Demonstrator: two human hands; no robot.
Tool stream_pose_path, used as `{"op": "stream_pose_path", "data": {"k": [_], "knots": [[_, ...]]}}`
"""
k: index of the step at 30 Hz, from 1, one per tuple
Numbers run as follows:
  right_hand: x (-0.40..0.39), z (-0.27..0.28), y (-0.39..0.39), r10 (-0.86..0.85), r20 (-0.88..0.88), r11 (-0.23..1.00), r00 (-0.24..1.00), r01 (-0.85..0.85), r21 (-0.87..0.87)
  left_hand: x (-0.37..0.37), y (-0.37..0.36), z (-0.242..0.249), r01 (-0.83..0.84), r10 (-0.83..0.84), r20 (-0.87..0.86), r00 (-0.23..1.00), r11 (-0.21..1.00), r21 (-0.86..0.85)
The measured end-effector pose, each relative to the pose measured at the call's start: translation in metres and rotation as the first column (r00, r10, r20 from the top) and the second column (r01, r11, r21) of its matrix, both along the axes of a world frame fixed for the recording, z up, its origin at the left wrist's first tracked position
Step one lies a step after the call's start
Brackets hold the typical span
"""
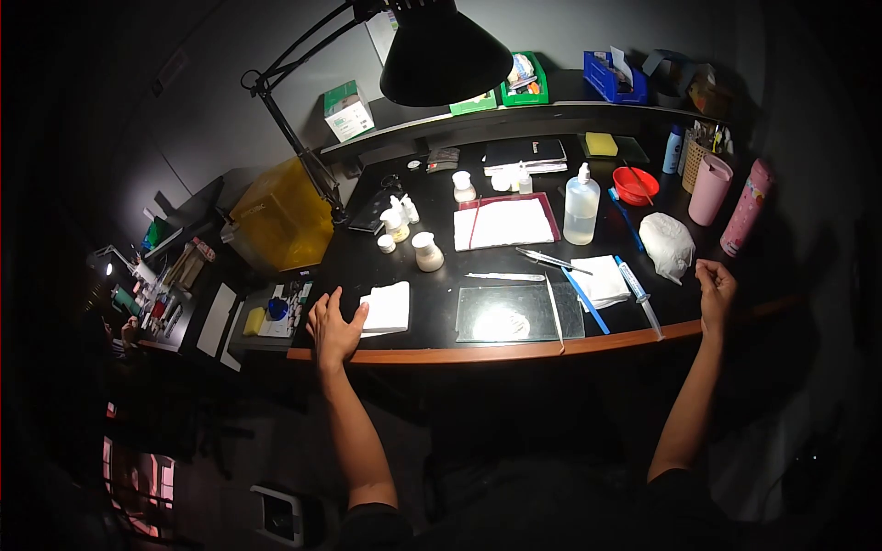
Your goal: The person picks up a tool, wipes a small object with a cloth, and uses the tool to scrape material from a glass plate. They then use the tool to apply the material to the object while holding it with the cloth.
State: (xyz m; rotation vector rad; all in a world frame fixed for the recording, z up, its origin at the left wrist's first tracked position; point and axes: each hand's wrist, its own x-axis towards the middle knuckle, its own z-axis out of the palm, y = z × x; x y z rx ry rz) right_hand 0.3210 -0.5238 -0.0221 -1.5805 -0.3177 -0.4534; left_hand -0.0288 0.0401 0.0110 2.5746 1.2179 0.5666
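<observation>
Stretching wide, the black counter [435,308] is running beneath the left grip [335,329], which is fanning its fingers, grasping nothing visible. The right grip [716,296] is curling inward, its contents impossible to tell. A crumpled white bundle [667,244] is lying just left of it; a folded white tissue [386,308] is sitting right beside the left grip, contact unclear.

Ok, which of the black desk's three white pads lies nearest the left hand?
The leftmost folded pad, by the left hand; the large pad and the pad beside the syringe lie farther right.
</observation>
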Motion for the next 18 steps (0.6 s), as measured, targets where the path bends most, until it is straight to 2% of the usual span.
{"op": "stream_pose_path", "data": {"k": [10, 13, 18], "knots": [[0.0028, -0.0047, 0.0012, -0.012, 0.032, 1.0, 0.999, 0.012, 0.014, 0.0004, 0.0015, -0.0025, 0.007, -0.007, 0.009, 1.0, 1.0, 0.011], [0.0004, -0.0019, -0.0024, -0.001, -0.037, 1.0, 0.999, 0.002, 0.013, 0.0, 0.0007, -0.0019, 0.016, -0.016, 0.012, 1.0, 1.0, 0.017], [0.0015, -0.0033, -0.0037, 0.001, -0.031, 1.0, 1.0, -0.001, 0.009, 0.0002, -0.0014, 0.0001, 0.011, -0.011, 0.01, 1.0, 1.0, 0.007]]}}
